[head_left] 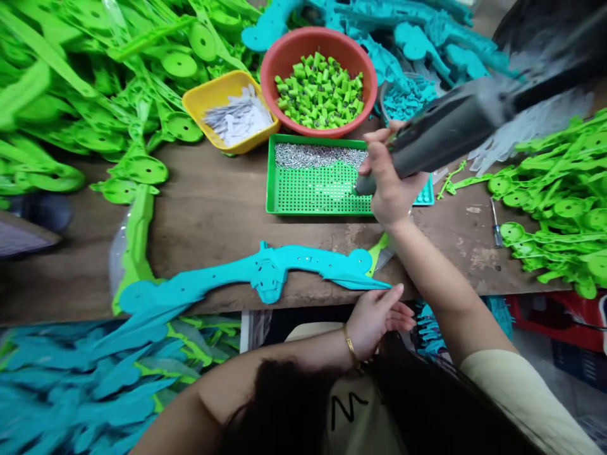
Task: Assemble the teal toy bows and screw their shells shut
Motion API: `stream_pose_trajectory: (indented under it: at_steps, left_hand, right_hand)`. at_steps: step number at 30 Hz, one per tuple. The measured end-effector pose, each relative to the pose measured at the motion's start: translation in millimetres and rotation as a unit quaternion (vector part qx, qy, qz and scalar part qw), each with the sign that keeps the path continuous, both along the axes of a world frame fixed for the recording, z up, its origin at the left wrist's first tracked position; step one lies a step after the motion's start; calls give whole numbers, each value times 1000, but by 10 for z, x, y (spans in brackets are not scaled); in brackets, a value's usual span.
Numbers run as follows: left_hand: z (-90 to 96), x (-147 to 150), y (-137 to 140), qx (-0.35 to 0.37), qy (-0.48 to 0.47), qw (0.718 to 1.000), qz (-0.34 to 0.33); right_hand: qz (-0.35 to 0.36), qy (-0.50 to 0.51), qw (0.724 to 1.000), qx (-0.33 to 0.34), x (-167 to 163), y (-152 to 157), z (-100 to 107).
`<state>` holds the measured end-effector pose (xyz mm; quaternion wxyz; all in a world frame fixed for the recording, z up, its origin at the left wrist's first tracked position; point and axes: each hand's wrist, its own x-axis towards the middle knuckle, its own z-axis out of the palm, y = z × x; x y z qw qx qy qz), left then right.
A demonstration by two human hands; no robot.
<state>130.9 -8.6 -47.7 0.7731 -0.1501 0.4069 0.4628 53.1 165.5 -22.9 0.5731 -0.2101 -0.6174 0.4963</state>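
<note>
My right hand (393,189) is wrapped around a grey electric screwdriver (446,123), its tip pointing down over a green perforated tray (303,212). Small silver screws (317,155) fill the back of that tray. In front of it, along the bench edge, lies a long blue plastic toy bow part (227,272). Green bow limbs (137,246) stick out from under both its ends. My left hand (374,319) is beside the part's right tip, fingers stretched out and holding nothing visible; whether it touches the tip is hard to tell.
Behind the tray stand a red bowl (268,82) of green pieces and a yellow container (190,98) of white strips. Green parts (71,95) pile up left and right, blue ones (408,31) at the back. More blue parts (71,385) lie below the bench edge. A small screwdriver (496,230) lies right.
</note>
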Motion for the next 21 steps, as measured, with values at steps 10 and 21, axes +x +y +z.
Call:
stream_pose_trajectory:
  at_steps: [10, 21]
  left_hand:
    - [53, 33, -26, 18, 49, 998, -44]
    - [-49, -634, 80, 334, 872, 265, -239]
  right_hand:
    - [-51, 2, 997, 56, 899, -206, 227]
    - [-54, -64, 996, 18, 944, -266, -46]
